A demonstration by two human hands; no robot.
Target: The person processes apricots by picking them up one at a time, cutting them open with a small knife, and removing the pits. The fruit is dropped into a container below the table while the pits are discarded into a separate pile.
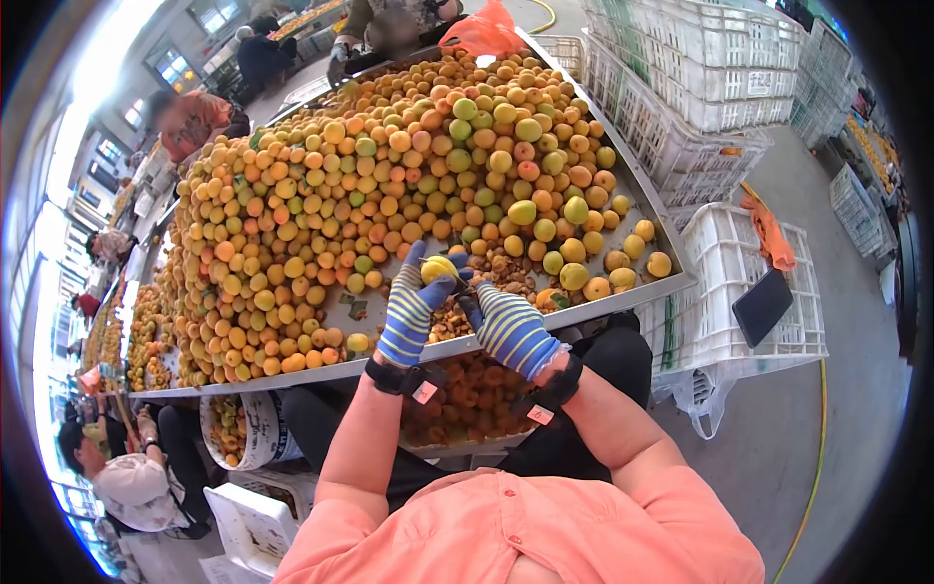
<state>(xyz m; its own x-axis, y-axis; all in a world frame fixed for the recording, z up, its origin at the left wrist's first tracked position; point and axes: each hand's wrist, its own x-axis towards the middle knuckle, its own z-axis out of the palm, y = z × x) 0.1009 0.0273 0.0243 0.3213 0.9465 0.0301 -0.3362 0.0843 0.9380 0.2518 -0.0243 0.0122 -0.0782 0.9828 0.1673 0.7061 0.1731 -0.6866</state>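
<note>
My left hand (416, 304), in a blue-and-yellow striped glove, is closed around a yellow apricot (437, 270) over the front edge of the metal table (443, 348). Close beside it, my right hand (499, 321), gloved alike, grips a small dark tool (463, 283) against the fruit. Its blade or tip is too small to make out. Brown apricot pits (508, 271) lie under and behind my hands. A large heap of whole apricots (321, 209) covers much of the table. Below the edge, between my knees, sits a container of orange apricot pieces (467, 399).
Stacked white plastic crates (696, 88) rise at the right, and another crate (754, 331) carries a dark tablet-like object (763, 308) and orange gloves (769, 232). A white bucket (255, 428) stands left of my legs. Other people work along the left and far sides.
</note>
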